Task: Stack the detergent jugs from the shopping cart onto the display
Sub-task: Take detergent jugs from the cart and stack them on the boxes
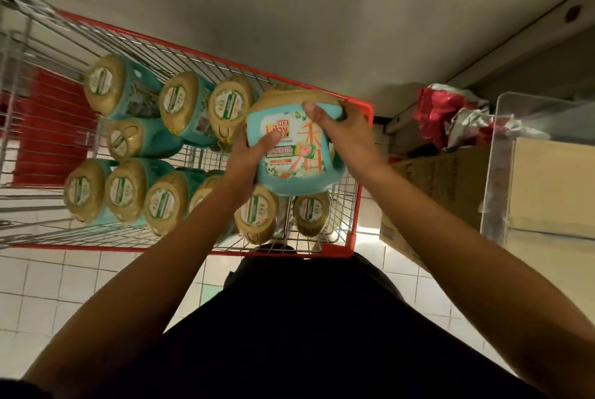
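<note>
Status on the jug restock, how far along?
Done: can't tell; nothing stacked is in view. In hand: the left hand and right hand grip one teal jug, held above the cart. Left: about ten jugs sit in the cart, all yet to move.

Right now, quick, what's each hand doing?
Left hand: holding the teal plastic detergent jug by its side.
Right hand: holding the same jug at its upper end.
</note>
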`<act>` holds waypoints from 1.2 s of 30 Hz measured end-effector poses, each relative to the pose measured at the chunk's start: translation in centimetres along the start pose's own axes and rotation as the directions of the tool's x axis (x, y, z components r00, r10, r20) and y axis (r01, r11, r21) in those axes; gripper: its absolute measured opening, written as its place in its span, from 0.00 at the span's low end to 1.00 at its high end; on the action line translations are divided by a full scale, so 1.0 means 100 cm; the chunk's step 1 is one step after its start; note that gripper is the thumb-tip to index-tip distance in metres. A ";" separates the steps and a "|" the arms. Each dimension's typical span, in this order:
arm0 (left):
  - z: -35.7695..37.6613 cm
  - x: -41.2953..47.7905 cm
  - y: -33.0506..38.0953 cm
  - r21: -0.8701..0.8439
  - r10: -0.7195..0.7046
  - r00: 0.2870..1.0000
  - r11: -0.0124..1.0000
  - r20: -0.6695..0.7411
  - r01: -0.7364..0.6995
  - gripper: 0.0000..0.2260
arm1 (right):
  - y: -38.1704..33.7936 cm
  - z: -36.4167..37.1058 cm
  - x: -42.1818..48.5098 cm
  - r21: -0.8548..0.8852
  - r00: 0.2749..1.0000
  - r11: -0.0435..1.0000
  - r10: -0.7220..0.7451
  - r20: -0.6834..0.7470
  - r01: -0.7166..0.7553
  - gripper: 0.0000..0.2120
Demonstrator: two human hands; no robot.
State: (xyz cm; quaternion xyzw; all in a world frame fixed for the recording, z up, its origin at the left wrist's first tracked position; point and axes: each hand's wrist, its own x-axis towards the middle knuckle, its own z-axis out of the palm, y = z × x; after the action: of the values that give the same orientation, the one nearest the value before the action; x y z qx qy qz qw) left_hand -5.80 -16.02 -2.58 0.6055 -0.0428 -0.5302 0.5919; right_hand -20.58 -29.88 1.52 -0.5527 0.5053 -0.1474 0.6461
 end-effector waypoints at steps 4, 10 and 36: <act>-0.014 -0.008 0.005 -0.071 -0.058 0.997 0.996 0.051 0.062 0.38 | 0.017 0.003 -0.031 0.119 0.996 0.990 0.069 0.063 -0.076 0.29; -0.019 -0.021 0.001 -0.058 -0.161 0.976 0.984 0.148 0.171 0.17 | 0.024 0.001 -0.059 0.156 0.985 0.976 0.138 0.107 -0.154 0.40; 0.108 -0.127 -0.071 0.540 -0.482 0.643 0.832 0.595 0.123 0.45 | 0.128 -0.054 -0.307 0.423 0.810 0.887 0.104 -0.577 0.187 0.11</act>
State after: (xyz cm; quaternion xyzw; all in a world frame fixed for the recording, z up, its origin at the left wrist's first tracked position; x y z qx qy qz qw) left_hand -22.84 -12.58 2.37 0.4708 -0.2844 -0.7903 0.2699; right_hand -43.42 -5.56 6.11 -0.3222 0.6166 -0.4399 0.5678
